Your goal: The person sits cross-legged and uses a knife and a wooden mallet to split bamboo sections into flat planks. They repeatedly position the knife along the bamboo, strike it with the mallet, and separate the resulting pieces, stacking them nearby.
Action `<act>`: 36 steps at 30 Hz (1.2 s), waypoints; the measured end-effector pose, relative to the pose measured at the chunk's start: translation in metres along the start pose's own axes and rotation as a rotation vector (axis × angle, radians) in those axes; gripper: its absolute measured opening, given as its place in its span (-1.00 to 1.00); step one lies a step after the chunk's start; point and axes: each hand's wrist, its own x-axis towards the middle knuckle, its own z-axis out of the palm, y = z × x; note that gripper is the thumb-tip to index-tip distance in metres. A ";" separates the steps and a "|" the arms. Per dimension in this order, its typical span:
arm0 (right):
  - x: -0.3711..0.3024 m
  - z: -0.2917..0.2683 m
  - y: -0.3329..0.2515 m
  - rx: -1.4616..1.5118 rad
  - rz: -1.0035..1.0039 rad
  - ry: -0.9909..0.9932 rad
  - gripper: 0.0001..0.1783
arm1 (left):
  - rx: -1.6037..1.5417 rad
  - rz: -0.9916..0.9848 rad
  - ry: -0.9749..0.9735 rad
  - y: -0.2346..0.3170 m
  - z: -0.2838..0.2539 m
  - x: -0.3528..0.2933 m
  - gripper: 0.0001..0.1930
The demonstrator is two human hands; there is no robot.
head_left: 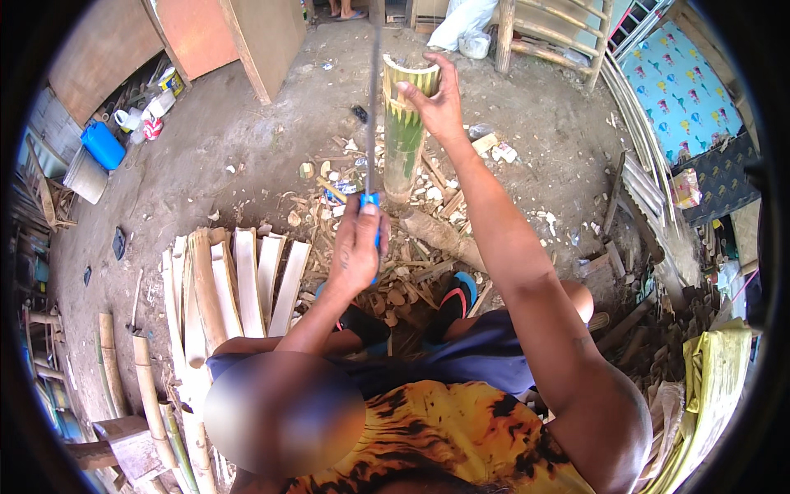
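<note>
Dirt floor [197,181], with chips [403,305] scattered between the feet. Sandals [457,298] are worn, set apart on either side of the pile; they are best kept back from the blade's line. At left, pale split strips [247,280] are laid side by side. Knife [369,177] is gripped by the left hand [360,235], fingers closed round the blue handle, blade pointed away from the body. Beyond the chips, a log [440,235] is seen lying on the floor. Bamboo [403,148] is stood upright near the log's end, just right of the blade; exact footing cannot be told. Its top is held by the right hand [436,103], thumb on the near side, fingers at the rim. Splitting or shaving is judged to be the step in hand. Bamboo should be braced firmly at the foot and kept plumb. Blade should be lined up with the grain, strokes kept short and controlled. Right fingers should be shifted low and behind before any cut near the rim. Farther off, a white sack [453,25] and bamboo chair [551,51] are seen.
</note>
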 end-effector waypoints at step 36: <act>0.025 -0.024 0.014 0.022 0.199 -0.024 -0.56 | 0.349 0.007 -0.051 -0.051 0.025 0.005 -0.63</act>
